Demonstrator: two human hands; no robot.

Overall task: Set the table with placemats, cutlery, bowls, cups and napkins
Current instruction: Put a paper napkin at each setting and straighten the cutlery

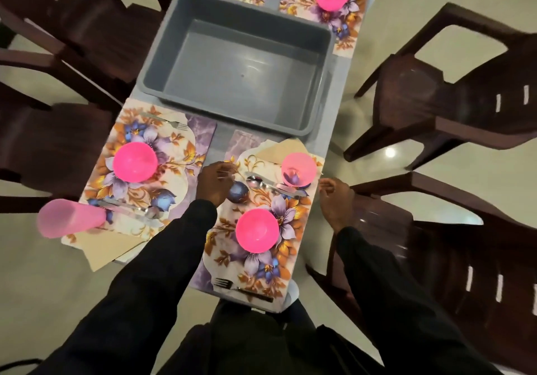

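Nearly finished, the setting is seen from above. Floral-printed placemats are laid along the narrow grey table (223,142), and the grey rectangular plastic tub (238,64) at its middle is seen empty. On the floral placemat at the near right corner (286,255), a round pink plastic bowl (257,230), a translucent pink plastic cup (299,170), a steel spoon (254,182), a steel knife (290,192), a steel fork (232,286) at the near edge and a beige folded napkin (287,148) at the far corner are laid. The left hand (216,183) is held over that mat's left edge, fingers curled; whether anything is pinched cannot be told. The right hand (337,200) is held at the table's right edge, fingers loosely curled, nothing gripped. Little beyond final straightening is judged to be left.
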